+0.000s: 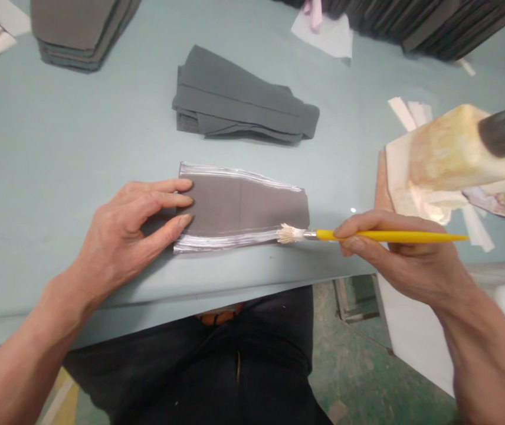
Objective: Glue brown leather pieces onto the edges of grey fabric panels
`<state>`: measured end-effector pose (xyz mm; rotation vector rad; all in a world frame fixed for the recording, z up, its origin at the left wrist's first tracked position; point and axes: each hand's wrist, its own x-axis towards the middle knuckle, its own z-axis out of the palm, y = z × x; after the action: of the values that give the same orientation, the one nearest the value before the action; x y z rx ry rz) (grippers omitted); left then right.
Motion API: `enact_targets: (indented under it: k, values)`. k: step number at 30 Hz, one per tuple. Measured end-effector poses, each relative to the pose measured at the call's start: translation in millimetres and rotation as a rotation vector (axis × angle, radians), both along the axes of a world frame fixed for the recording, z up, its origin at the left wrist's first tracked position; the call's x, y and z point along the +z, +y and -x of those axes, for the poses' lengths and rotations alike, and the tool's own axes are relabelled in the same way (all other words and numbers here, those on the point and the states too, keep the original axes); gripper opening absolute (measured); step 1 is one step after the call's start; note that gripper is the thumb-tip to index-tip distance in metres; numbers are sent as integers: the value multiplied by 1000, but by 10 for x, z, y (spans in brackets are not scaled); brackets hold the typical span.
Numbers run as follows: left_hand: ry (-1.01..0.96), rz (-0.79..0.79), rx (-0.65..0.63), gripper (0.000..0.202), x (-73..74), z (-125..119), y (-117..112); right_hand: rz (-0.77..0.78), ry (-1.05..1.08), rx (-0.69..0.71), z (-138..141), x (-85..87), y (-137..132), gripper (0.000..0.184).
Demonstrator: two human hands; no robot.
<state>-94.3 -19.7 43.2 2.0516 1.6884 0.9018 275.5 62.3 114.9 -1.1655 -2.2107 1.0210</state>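
A grey fabric piece (pixel 248 206) lies flat near the table's front edge, with wet white glue along its far and near long edges. My left hand (pixel 140 227) presses its left end down with fingers stretched flat. My right hand (pixel 394 254) is closed on a yellow-handled brush (pixel 389 236). The brush's white bristles (pixel 288 234) touch the near glued edge, close to the piece's right end.
A stack of grey fabric pieces (pixel 239 97) lies farther back. Another dark stack (pixel 79 29) sits at the far left. A glue-crusted container (pixel 451 147) with dark handles stands at the right on stained paper. The light blue table (pixel 58 147) ends just above my lap.
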Motion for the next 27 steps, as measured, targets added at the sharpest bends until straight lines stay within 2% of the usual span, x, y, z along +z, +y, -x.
enact_targets:
  k: [8, 13, 17, 21, 24, 27]
  values:
    - [36, -67, -20, 20, -13, 5, -1, -17, -23, -143, -232, 23, -32, 11]
    - [39, -84, -18, 22, -23, 3, 15, -84, 14, -277, -229, 37, -90, 20]
    - [37, -78, -16, 22, -34, 2, 2, -69, 270, -408, -31, -8, -191, 18]
    - [25, -41, 3, 20, -12, -4, -9, -12, 324, -479, 240, -83, -244, 19]
    - [9, -1, 9, 19, 15, -11, -5, 39, 388, -496, 424, -130, -274, 19]
    - [14, -4, 7, 18, 17, -7, -4, 140, 435, -457, 607, -176, -341, 19]
